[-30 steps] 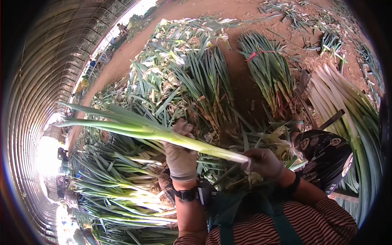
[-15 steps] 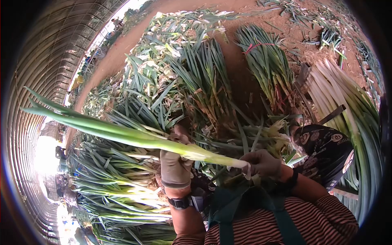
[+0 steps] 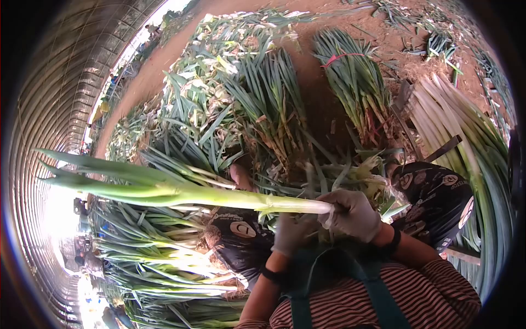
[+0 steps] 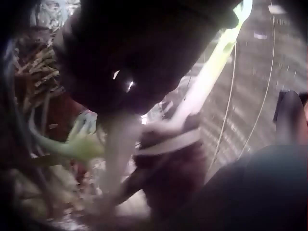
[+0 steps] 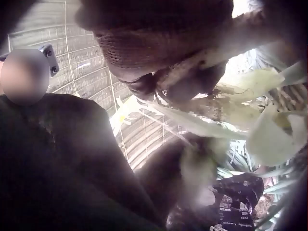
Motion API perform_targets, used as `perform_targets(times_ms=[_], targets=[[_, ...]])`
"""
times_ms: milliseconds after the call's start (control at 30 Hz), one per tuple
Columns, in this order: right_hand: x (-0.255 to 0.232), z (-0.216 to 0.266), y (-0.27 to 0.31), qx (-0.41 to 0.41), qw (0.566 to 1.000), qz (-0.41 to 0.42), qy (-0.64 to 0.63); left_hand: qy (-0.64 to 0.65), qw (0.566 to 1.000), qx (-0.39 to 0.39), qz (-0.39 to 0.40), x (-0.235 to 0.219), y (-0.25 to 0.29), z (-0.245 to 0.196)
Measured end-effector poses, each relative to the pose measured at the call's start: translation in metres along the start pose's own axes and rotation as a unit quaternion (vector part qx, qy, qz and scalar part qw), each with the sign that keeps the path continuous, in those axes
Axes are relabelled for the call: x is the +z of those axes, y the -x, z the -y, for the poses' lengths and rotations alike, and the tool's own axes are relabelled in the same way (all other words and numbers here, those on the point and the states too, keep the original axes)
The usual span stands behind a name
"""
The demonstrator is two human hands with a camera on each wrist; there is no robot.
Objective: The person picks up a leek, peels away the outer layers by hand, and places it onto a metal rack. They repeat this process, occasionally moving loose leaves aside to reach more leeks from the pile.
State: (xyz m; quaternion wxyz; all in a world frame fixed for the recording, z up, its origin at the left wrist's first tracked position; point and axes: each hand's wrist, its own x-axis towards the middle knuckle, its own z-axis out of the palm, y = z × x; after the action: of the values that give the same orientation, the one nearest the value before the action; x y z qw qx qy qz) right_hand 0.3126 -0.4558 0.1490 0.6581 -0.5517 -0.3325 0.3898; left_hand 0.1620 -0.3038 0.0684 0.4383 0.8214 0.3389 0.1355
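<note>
A long leek lies nearly level across the head view, green leaves to the left and white base to the right. My right hand grips the base, where loose pale skin hangs. Just below the stalk and left of that grip is my left hand, blurred and off the stalk. The left wrist view shows the left hand dark and close, a blurred pale strip beneath it; its fingers are unclear. The right hand fills the top of the right wrist view.
Leeks are piled at the left, by a patterned dark leg covering. Two upright bundles stand ahead, one tied in red. Discarded leaves heap behind. White-stemmed leeks lie at the right beside a metal bar.
My left hand has let go of the stalk's middle and moved right and down, beside the right hand. The leek has swung closer to level. My right hand still grips the base.
</note>
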Motion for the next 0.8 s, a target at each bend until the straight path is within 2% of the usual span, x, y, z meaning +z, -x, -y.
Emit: perform_targets(times_ms=[100, 167, 200, 300, 400, 500, 600, 800], targets=[[0.001, -0.004, 0.0, -0.105, 0.978, -0.071, 0.165, 0.241, 0.967, -0.046, -0.075, -0.055, 0.0, -0.055], [0.005, -0.005, -0.002, -0.126, 0.959, -0.108, 0.229, 0.311, 0.945, -0.006, -0.095, -0.074, 0.006, -0.098], [0.006, -0.005, -0.003, -0.137, 0.947, -0.129, 0.26, 0.345, 0.933, 0.015, -0.104, -0.078, 0.008, -0.111], [0.006, 0.0, -0.001, -0.158, 0.915, -0.164, 0.333, 0.466, 0.871, -0.013, -0.157, -0.068, 0.014, -0.123], [0.004, -0.007, 0.001, -0.186, 0.888, -0.176, 0.383, 0.498, 0.848, -0.042, -0.175, -0.062, 0.011, -0.134], [0.006, -0.017, 0.002, -0.179, 0.891, -0.154, 0.387, 0.49, 0.853, -0.022, -0.177, -0.062, 0.007, -0.117], [0.01, -0.016, 0.001, -0.168, 0.9, -0.147, 0.376, 0.517, 0.835, -0.007, -0.185, -0.063, 0.007, -0.108], [0.012, -0.011, 0.003, -0.146, 0.909, -0.143, 0.362, 0.532, 0.83, -0.035, -0.166, -0.065, 0.007, -0.106]])
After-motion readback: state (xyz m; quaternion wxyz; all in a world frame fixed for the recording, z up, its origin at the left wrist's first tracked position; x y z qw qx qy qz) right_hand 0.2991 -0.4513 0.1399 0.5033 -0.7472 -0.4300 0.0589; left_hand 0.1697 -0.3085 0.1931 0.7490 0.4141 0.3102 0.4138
